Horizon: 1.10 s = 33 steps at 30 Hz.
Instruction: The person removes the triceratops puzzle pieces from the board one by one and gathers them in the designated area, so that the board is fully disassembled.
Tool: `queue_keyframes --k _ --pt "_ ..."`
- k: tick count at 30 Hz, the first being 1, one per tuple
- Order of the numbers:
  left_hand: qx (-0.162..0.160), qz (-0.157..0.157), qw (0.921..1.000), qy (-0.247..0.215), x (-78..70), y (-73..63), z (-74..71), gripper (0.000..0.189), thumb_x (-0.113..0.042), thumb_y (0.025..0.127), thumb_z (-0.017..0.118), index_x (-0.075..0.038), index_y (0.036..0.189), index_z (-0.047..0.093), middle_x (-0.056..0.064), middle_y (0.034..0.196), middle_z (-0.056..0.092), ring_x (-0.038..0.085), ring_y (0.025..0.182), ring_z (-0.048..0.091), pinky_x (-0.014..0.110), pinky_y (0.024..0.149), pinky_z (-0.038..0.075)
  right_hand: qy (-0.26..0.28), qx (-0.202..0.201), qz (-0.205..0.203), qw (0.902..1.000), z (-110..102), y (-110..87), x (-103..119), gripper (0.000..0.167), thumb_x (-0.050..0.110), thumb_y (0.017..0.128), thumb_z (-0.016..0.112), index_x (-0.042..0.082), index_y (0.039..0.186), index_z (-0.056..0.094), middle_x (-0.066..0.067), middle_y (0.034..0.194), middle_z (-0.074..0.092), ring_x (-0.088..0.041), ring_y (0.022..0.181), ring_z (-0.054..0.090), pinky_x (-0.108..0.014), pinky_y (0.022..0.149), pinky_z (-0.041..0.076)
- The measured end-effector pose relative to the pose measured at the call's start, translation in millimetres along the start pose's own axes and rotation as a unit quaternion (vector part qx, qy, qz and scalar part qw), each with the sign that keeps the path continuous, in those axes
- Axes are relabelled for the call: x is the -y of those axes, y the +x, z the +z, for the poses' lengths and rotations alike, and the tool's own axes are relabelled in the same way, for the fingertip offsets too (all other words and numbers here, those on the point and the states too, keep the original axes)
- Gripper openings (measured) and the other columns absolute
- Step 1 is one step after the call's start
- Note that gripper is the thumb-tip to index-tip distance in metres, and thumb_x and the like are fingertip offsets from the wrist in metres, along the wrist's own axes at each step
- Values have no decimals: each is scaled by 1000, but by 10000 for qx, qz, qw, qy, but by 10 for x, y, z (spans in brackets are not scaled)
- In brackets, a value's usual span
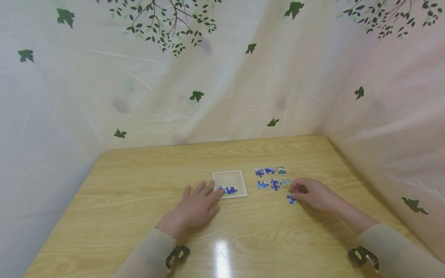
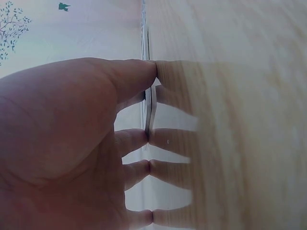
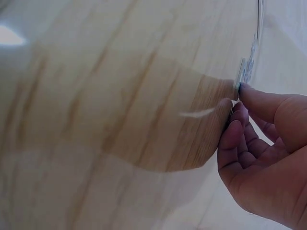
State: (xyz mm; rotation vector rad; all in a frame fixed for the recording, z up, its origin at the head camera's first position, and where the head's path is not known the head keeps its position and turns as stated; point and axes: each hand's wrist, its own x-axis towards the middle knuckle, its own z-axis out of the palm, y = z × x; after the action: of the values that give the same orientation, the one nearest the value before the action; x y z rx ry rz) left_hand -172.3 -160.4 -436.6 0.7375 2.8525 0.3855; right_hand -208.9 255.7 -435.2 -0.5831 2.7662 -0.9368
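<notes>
My left hand [image 1: 196, 208] lies spread with its fingertips down on the table, and its index finger reaches over the lower edge of a square wooden puzzle frame [image 1: 244, 184]. Inside the frame, along the lower edge, blue puzzle pieces [image 1: 231, 190] lie partly under that fingertip. In the left wrist view the left hand [image 2: 62, 139] has straight fingers touching the tabletop. To the right, my right hand [image 1: 314, 194] has curled fingers and pinches the edge of a blue and green puzzle piece [image 1: 291, 199] on the table. Fingers of the right hand [image 3: 268, 143] partly hide it.
Several loose puzzle pieces [image 1: 269, 170] form two short rows right of the frame, including a dark blue piece [image 1: 274, 184] near the right hand. The wooden table [image 1: 146, 173] meets a pale curtain [image 1: 226, 96] printed with leaves at its back and sides.
</notes>
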Motion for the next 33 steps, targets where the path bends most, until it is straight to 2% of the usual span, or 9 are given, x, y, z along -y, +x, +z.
queue_keyframes --k 6,11,17,24,28,33 --pt "-19 0 9999 138 5 36 34 56 -41 117 51 -28 171 44 15 180 29 45 166 21 81 126 13 -100 184 80 9997 -58 1 -10 8 14 104 78 10 111 76 6 98 72 -14 94 67 -32 83 59" --pt "14 -6 9999 139 -1 49 36 57 -41 117 52 -26 171 44 15 180 29 45 166 22 81 126 13 -185 95 114 9997 -140 24 32 12 15 103 78 11 114 76 3 101 72 -19 97 71 -37 83 60" --pt "18 -52 9999 88 -1 37 7 58 -41 117 52 -25 172 42 15 180 28 45 166 21 80 127 12 -174 65 102 9998 -166 146 277 20 16 105 76 7 123 75 -1 107 73 -27 104 73 -43 83 63" --pt "-116 -90 9999 -78 9 29 -16 55 -36 116 56 -21 168 47 17 178 32 47 164 25 83 125 13 117 185 -234 9995 33 443 590 18 14 105 78 9 122 75 1 104 71 -17 94 68 -35 77 58" --pt "-98 -97 9998 -125 18 44 10 56 -36 116 56 -20 168 46 16 179 30 46 165 23 83 125 11 267 254 -487 9981 197 597 709 19 11 104 78 6 122 75 2 101 70 -15 89 65 -31 74 57" --pt "-65 -130 9998 -108 27 70 43 58 -40 116 55 -20 169 44 14 180 29 45 166 21 81 126 11 405 277 -775 9958 371 739 862 22 9 104 77 2 125 75 1 99 70 -16 90 65 -32 76 58"
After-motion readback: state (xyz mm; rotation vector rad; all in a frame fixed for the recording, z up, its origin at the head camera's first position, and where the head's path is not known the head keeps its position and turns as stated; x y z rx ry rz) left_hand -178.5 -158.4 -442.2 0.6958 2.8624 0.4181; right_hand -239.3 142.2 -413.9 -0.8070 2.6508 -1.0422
